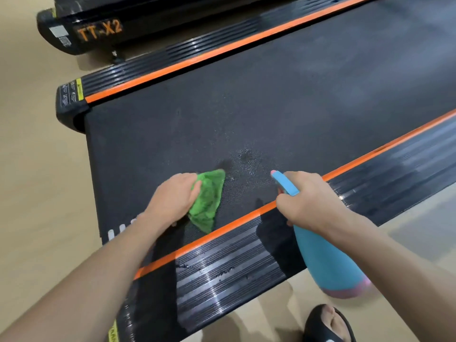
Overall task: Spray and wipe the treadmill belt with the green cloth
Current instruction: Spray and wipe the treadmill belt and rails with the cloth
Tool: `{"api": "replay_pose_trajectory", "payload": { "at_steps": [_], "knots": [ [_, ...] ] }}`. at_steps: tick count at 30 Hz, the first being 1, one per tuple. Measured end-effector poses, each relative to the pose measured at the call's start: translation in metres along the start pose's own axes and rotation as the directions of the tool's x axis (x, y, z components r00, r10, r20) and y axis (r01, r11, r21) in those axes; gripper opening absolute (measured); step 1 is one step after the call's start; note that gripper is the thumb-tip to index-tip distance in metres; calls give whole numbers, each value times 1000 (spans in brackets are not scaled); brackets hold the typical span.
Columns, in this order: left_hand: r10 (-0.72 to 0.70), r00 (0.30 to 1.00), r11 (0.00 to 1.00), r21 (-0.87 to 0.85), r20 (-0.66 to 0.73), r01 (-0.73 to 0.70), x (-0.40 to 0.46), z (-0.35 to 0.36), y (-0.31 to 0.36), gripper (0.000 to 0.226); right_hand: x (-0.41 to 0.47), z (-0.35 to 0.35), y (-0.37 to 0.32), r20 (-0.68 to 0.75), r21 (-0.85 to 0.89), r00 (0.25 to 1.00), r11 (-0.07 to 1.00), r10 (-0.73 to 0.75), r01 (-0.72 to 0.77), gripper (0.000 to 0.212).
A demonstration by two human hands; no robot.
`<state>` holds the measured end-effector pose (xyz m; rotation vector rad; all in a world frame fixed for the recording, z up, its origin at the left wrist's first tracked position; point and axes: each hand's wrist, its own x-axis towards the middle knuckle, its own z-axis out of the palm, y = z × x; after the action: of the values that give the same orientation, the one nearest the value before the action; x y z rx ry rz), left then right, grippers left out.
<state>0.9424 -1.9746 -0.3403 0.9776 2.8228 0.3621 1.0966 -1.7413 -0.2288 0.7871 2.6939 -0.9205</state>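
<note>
Pressing a crumpled green cloth onto the black belt, the left hand grips its edge. Droplets speckle the textured belt just beside it. The right hand curls round a blue bottle, nozzle toward the wet patch.

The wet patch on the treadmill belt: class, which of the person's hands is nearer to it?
Left. The left hand presses the green cloth just below the wet patch; the right hand, gripping the spray bottle, is further right by the orange stripe.

Even indoor light, glare on side rail, soft wide-angle edges
</note>
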Motion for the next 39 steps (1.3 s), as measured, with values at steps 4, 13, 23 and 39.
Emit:
{"api": "replay_pose_trajectory", "payload": {
  "at_steps": [4, 13, 23, 39],
  "knots": [
    [-162, 987, 984, -69, 2, 161, -19, -16, -31, 35, 0, 3, -6, 20, 27, 1000, 1000, -4, 4, 38],
    [-370, 929, 923, 116, 13, 366, -40, -10, 22, 61, 4, 6, -9, 24, 18, 1000, 1000, -9, 9, 36],
    [58, 998, 991, -123, -10, -59, 13, 36, 122, 35, -1, -1, 8, -31, 37, 999, 999, -28, 29, 35],
    [-531, 802, 535, -625, 274, 568, -15, -55, 32, 37, 4, -17, 10, -24, 22, 999, 999, -39, 40, 39]
  ]
}}
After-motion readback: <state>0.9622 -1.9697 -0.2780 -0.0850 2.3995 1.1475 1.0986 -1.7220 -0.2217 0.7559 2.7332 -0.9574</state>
